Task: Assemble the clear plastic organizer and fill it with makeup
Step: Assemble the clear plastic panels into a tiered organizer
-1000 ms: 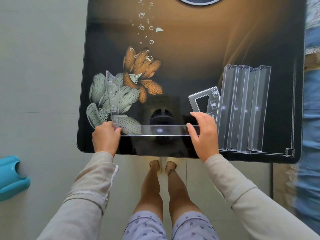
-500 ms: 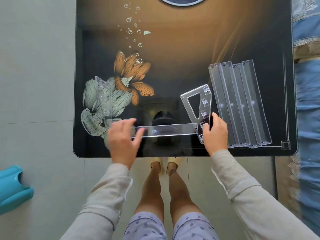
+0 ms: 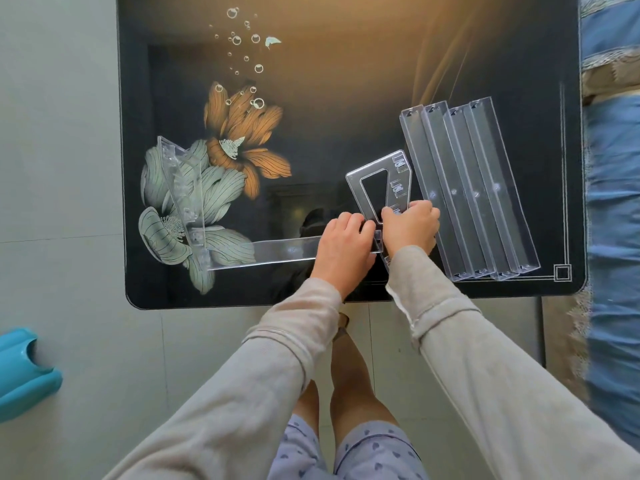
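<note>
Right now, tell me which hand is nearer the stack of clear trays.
Right. The right hand grips the clear side panel next to the stack of clear trays; the left hand sits farther left, on the clear shelf strip.

A single head-worn wide-angle view looks steeply down from above the near edge of the black flower-printed table, which fills the upper frame. Nearer than the table, both sleeves, the person's legs and grey floor fill the lower frame. With only one view, no overlap exists.
</note>
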Demonstrator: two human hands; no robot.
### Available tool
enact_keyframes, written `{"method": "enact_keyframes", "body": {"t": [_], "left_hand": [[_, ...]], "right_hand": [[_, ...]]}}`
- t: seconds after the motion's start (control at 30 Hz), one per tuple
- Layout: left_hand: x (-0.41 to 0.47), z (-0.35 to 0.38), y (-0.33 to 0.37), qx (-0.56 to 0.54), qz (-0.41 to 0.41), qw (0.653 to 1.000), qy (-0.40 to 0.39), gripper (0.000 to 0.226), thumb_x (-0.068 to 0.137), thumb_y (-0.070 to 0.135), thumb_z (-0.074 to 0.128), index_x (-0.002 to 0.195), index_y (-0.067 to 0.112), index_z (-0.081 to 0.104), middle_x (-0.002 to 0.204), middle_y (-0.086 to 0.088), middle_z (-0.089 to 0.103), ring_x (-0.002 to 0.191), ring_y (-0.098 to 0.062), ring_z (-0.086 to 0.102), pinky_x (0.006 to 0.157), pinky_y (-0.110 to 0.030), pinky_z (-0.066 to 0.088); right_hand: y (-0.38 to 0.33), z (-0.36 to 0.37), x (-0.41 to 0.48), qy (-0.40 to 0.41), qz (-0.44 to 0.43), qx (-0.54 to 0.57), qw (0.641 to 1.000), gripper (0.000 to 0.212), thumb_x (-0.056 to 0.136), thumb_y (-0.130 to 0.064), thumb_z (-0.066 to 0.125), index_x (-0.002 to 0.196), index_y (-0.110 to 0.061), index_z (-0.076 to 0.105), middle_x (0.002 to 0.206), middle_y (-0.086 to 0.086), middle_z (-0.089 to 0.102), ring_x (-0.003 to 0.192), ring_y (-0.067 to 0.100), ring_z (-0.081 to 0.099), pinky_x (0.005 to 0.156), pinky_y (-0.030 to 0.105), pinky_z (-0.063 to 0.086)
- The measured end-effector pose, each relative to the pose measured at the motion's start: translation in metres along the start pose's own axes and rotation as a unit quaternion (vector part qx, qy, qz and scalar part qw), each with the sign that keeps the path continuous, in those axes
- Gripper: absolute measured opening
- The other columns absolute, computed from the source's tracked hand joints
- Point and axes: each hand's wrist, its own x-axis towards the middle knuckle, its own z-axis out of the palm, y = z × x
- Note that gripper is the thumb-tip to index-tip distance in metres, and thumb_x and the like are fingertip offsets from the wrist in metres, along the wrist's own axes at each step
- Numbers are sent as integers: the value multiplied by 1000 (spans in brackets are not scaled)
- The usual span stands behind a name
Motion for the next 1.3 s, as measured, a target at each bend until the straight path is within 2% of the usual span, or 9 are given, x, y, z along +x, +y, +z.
{"method": "enact_keyframes", "body": {"t": [0.13,0.23,0.37,0.43,0.57,0.7,0.93,1.17,1.3], "left_hand": [[-1,-1,0,28,8,999,15,24,69,12,68,92,6,66,87,-10,68,85,-29,61,73,-35,52],[-1,0,0,29,16,999,14,28,72,16,69,99,8,65,92,-9,69,88,-27,61,75,-35,51],[-3,-3,-2,34,27,999,18,30,66,18,76,94,11,68,88,-5,71,86,-26,64,73,-32,54],[-4,-3,-4,18,35,999,20,32,69,21,75,98,9,67,92,-7,71,91,-27,63,78,-34,52],[-7,-5,-6,4,36,999,23,35,71,22,73,103,8,66,93,-8,70,92,-29,63,79,-35,51],[-11,-3,-5,-18,26,999,4,33,74,22,70,104,8,63,97,-10,68,97,-29,59,85,-39,47],[-20,-2,0,-55,14,998,34,29,73,18,71,100,8,65,93,-9,70,89,-29,62,79,-37,50],[-21,-2,0,-64,18,996,50,33,70,18,76,100,8,67,92,-8,72,85,-26,65,76,-36,52],[-21,-4,1,-63,27,996,52,35,64,18,81,95,7,69,85,-8,72,78,-26,66,69,-33,54]], "right_hand": [[2,0,2,-19,27,16,999,42,80,-26,63,113,-1,55,126,14,49,117,31,48,95,41,42],[6,-4,3,-27,4,47,999,41,79,-28,67,109,-2,54,113,12,57,109,29,53,88,38,46],[18,-18,7,-64,-41,147,986,26,80,-16,68,98,-6,53,79,1,59,79,16,57,64,10,44],[26,-24,12,-111,-62,163,978,12,81,-9,66,90,-8,59,86,8,66,78,19,62,76,22,53],[35,-38,17,-200,-80,173,961,10,82,-1,63,91,-3,66,69,5,64,62,14,65,61,28,59],[32,-43,12,-143,-119,184,965,21,83,-2,61,71,-18,59,69,3,64,61,9,65,57,22,61],[23,-32,-1,-50,-192,120,973,6,84,-8,60,86,-5,65,76,9,66,78,29,68,76,46,58],[19,-29,-10,-25,-228,113,967,7,85,-6,59,87,-3,65,74,2,60,72,19,63,70,44,59],[17,-26,-10,-7,-240,99,966,6,84,-6,60,84,-3,65,72,6,58,72,29,63,69,47,58]]}}
